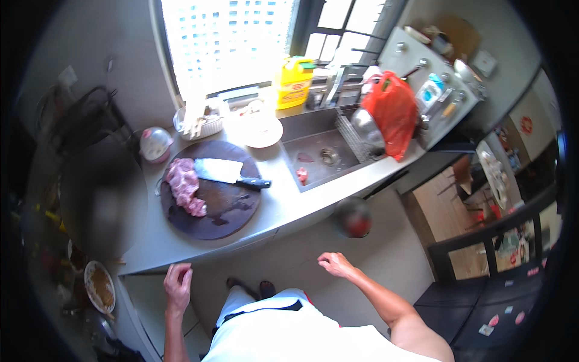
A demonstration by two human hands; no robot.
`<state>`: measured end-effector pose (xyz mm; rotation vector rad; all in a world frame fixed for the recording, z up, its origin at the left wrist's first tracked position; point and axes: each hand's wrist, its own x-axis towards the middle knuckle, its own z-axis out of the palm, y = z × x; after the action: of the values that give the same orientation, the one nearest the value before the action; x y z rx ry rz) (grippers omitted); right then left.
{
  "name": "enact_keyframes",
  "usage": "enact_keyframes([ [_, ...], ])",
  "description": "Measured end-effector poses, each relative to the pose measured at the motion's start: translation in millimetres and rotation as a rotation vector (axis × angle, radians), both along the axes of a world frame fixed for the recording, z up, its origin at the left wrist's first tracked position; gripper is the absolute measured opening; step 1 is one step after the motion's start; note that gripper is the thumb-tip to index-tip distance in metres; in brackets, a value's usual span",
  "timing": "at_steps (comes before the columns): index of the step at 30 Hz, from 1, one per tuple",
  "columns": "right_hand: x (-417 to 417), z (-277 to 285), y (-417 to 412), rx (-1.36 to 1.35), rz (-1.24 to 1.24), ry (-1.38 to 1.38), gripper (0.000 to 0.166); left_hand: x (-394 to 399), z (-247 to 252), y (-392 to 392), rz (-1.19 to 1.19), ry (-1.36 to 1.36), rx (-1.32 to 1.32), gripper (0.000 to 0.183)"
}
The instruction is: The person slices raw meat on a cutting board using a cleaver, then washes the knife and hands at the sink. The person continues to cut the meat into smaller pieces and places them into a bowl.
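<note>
My left hand (177, 287) hangs just off the counter's front edge, fingers loosely curled and holding nothing. Over the floor, away from the counter, is my right hand (334, 264), its fingers bent inward; whether anything lies within them cannot be seen. A round dark chopping board (226, 203) rests on the white counter. Raw meat (182, 185) lies on its left part, and a cleaver (220, 170) lies beside the meat with its black handle pointing right. Small meat pieces (302, 175) lie in the steel sink (294, 135).
A large wok lid or pan (104, 199) stands left of the board. Behind are a basket (203, 126), a white plate (264, 132) and a yellow jug (294, 86). A red plastic bag (392, 108) hangs by the sink. A bowl (100, 287) sits at lower left.
</note>
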<state>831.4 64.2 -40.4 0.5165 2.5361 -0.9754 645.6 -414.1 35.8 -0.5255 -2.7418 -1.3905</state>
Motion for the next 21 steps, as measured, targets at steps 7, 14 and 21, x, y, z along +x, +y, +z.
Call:
enact_keyframes([
  [7,46,-2,-10,-0.022,-0.027,-0.176,0.023,-106,2,36,-0.057,0.001,0.014,0.009],
  [14,-10,72,-35,-0.031,-0.259,-0.07,0.014,-192,-32,44,0.165,0.003,0.057,0.016],
  [21,-212,96,-82,0.182,0.07,0.626,0.042,-224,-74,81,0.329,-0.298,-0.041,0.074],
])
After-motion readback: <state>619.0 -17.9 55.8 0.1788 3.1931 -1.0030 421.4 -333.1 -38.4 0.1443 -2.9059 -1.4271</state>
